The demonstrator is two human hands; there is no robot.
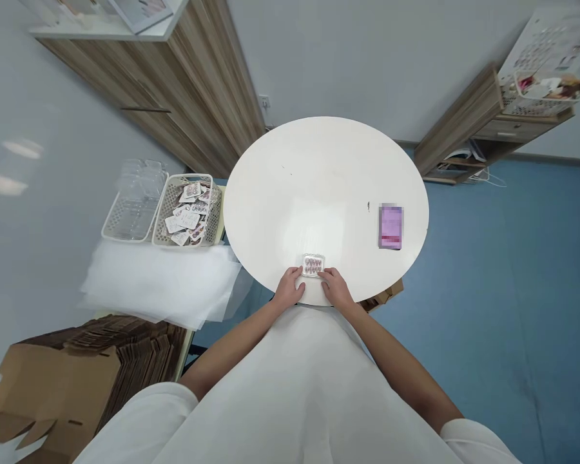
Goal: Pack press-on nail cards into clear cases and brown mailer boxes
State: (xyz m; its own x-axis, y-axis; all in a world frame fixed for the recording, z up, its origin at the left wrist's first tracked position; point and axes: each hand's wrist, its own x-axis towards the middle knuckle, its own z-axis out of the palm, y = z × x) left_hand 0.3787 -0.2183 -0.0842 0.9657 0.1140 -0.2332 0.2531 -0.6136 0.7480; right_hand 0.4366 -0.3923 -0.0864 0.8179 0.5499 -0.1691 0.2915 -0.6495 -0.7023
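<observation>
At the near edge of the round white table [328, 154] lies a small clear box [313, 264] with two rows of small reddish pieces that look like press-on nails. My left hand [290, 288] has its fingertips against the box's left side, the thumb held apart and pointing inward. On the opposite side, my right hand [336, 287] grips the lower right edge with its fingertips, one finger reaching slightly over the rim. Between them the two hands hold the box flat on the tabletop. Whether its lid is closed is too small to tell.
A pixelated purple pack [391, 226] lies on the table's right. At left stand a basket of carded nail sets [187, 212], a basket of clear boxes [134, 206], white sheets [159, 277] and folded cardboard boxes [53, 380]. Wooden cabinets [207, 84] stand behind.
</observation>
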